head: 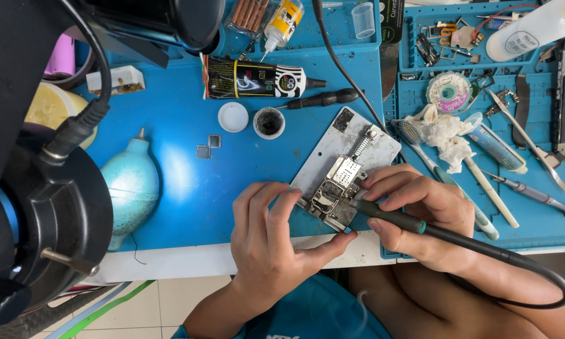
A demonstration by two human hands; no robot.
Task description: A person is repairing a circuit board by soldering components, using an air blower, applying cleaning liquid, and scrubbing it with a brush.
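A small circuit board (336, 191) sits clamped on a grey metal holder plate (333, 147) on a blue work mat (182, 138). My left hand (270, 242) steadies the near-left edge of the board and plate, fingertips touching the board and thumb along its near side. In my right hand (420, 210) is a dark soldering iron (395, 220) with a green band, gripped like a pen. Its tip rests on the board. The iron's black cord (533, 270) loops off to the right.
A microscope body (37, 207) fills the left side, beside a teal air blower (132, 185). A black glue tube (254, 78), a screwdriver (323, 98), a small open pot (269, 122) with its white lid (233, 117), crumpled tissue (442, 132), solder wick (449, 92), tweezers (527, 138) lie around.
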